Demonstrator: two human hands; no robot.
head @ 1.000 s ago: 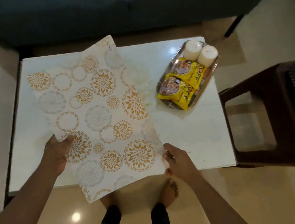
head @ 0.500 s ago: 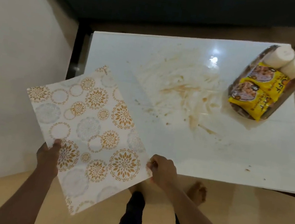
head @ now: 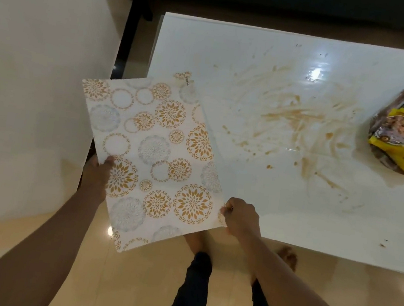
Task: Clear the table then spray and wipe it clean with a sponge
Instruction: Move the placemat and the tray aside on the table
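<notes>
Table [head: 290,217] with a white glossy top fills the right half of the view, streaked across its middle with brown smears [head: 300,130] and a few crumbs near the front edge. At the far right, partly cut off by the frame, a glass tray [head: 382,118] sits on it holding yellow snack packets [head: 402,139]. A patterned placemat [head: 154,151] — white, printed with gold and grey floral circles — is held tilted over the table's near-left corner, part of it above the tabletop and the rest hanging out over the shiny tan floor [head: 125,284]. The left hand [head: 97,177] pinches the mat's left edge, thumb on top and fingers hidden underneath. The right hand [head: 241,218] is curled closed around the mat's lower right corner, at the table's front edge. Both arms reach in from the bottom of the view; dark trouser legs and bare feet show below — the feet partly hidden behind the mat and the right arm. A pale wall stands to the left.
</notes>
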